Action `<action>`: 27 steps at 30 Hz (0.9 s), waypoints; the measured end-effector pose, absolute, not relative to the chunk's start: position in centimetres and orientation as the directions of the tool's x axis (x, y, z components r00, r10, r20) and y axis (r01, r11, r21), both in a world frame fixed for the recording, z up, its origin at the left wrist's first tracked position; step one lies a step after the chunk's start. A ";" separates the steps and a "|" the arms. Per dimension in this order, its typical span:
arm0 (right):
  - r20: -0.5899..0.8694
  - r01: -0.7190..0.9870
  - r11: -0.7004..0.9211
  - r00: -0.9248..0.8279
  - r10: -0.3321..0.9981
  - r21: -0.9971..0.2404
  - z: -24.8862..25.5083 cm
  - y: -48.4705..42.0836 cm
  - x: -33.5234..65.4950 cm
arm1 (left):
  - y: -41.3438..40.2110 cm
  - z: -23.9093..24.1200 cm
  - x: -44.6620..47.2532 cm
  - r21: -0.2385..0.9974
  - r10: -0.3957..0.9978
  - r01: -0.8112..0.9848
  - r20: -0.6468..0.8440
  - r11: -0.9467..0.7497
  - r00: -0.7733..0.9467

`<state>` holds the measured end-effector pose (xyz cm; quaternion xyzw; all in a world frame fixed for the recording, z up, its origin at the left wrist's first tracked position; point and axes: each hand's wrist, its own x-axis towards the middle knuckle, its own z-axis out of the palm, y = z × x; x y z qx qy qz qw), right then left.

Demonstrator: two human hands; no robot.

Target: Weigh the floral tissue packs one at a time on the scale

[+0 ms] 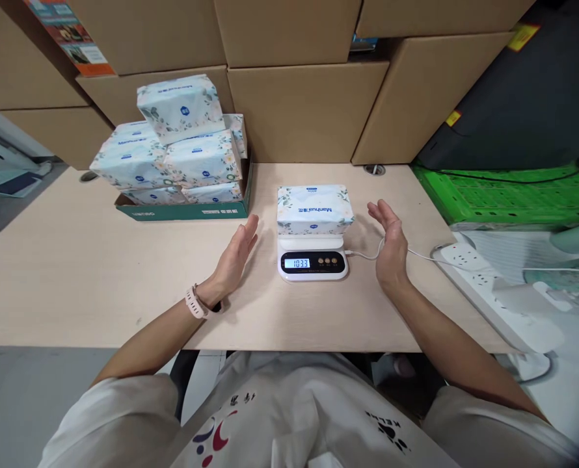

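A floral pack of tissues (313, 211) lies on a white digital kitchen scale (313, 276), whose lit display reads about 103.3. To the left of the scale, my left hand (233, 260) rests edge-down near the table, fingers straight and holding nothing. My right hand (391, 250) is on the other side, fingers extended, apart from the pack and beside the scale's white cable (419, 254). Both palms face inward. At the back left, several similar tissue packs (204, 159) are piled in a low green box (192, 212), one tilted on top.
Cardboard boxes (304, 110) are stacked along the table's back edge. Right of the table (123, 292) lie a white power strip (494, 292) with a plugged-in adapter and a bright green crate (504, 195). A dark grey case (524, 97) stands above the crate.
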<state>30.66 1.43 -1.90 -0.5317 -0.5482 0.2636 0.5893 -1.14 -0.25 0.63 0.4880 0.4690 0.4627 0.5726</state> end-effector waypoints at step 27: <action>0.250 0.400 0.187 0.111 0.962 -0.897 -1.4 1.2 29.5 | 0.1 1.0 -1.7 0.975 0.964 -0.136 -0.144 0.178 0.224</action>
